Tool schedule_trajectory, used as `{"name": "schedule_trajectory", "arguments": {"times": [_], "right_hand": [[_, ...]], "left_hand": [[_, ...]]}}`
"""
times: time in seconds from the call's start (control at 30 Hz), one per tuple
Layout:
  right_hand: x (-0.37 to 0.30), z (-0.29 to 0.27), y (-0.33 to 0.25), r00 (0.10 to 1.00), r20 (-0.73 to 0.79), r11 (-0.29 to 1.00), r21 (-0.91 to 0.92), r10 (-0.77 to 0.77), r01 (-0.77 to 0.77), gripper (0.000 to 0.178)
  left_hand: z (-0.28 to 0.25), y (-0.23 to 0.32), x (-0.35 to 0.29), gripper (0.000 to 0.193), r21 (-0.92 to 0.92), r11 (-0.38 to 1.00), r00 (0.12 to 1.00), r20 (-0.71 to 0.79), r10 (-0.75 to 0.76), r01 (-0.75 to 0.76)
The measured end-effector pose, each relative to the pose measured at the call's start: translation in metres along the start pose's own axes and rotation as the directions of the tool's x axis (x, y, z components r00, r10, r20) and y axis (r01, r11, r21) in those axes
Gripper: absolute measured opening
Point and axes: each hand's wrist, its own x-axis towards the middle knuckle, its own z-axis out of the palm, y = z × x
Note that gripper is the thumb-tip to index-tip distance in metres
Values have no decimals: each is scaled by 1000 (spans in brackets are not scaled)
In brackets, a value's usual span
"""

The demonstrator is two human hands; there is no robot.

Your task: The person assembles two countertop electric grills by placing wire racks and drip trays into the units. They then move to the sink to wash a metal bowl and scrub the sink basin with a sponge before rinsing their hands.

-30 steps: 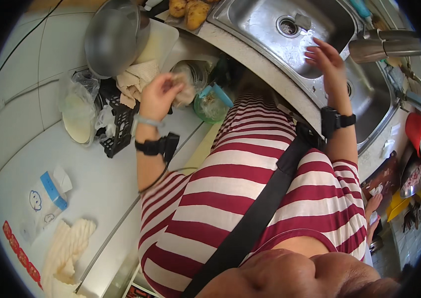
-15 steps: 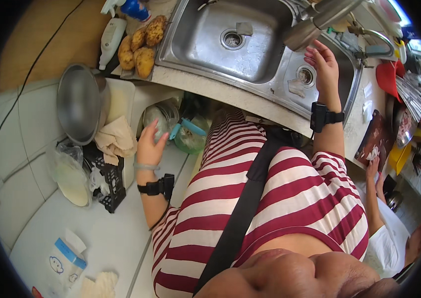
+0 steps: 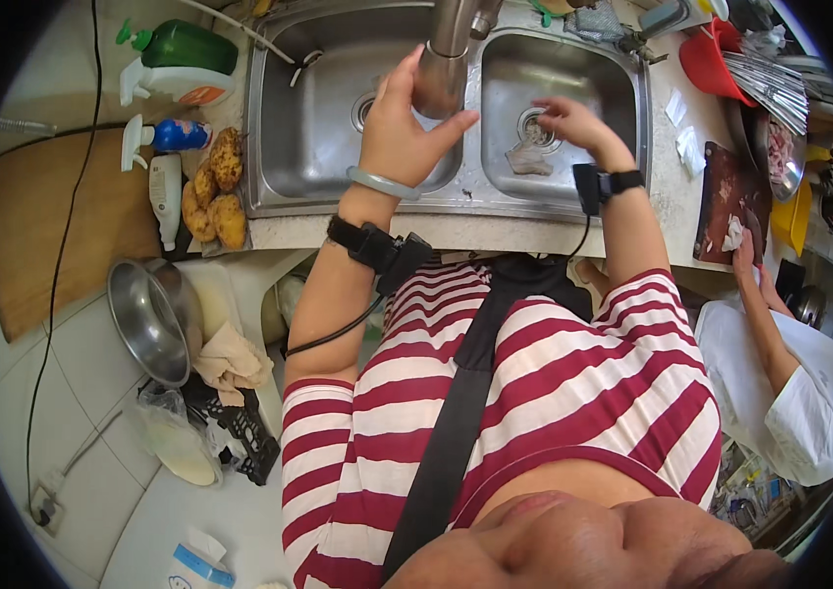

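Note:
My left hand (image 3: 404,139) is at the steel faucet head (image 3: 441,83), its thumb stretched out below the spout and its fingers alongside it. The hand looks spread; whether it touches the metal I cannot tell. Over the right sink basin (image 3: 598,74) hangs my right hand (image 3: 573,125), its fingers loosely bent and apart, with nothing visible in them. Beneath its fingertips is the drain strainer (image 3: 538,128), holding pale scraps. A limp greyish-white piece (image 3: 528,161) lies against the strainer. The left basin (image 3: 284,147) is partly covered by my left hand and the faucet.
Left of the sink lie several potatoes (image 3: 228,218), a white bottle (image 3: 166,201) and spray bottles (image 3: 181,134). A metal bowl (image 3: 146,319) leans below. At right, another person's hand (image 3: 745,257) is at a dark red cutting board (image 3: 725,201), near a red container (image 3: 709,61).
My left hand has risen from beside my body to the faucet. My right hand has dropped from beside the faucet to above the right drain. The view has shifted.

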Motion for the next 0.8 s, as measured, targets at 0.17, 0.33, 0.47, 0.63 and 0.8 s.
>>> {"name": "schedule_trajectory", "arguments": {"times": [0.17, 0.33, 0.47, 0.63, 0.8], "right_hand": [[42, 39, 65, 966, 211, 947, -312, 150, -79, 56], [49, 60, 89, 841, 399, 911, -342, 365, -232, 38], [44, 81, 64, 658, 637, 908, -373, 402, -193, 31], [16, 79, 38, 657, 718, 973, -170, 230, -156, 27], [9, 82, 42, 910, 392, 922, -385, 134, 30, 34]], "left_hand": [[-1, -16, -4, 62, -84, 991, 993, -38, -112, 108], [-34, -22, 2, 61, -68, 975, 961, -166, -220, 211], [-55, -37, 4, 55, 15, 966, 938, -242, -247, 258], [-36, -37, -43, 24, 227, 869, 867, 147, -477, 439], [-27, -66, -102, 29, 194, 893, 865, 231, -445, 407]]}}
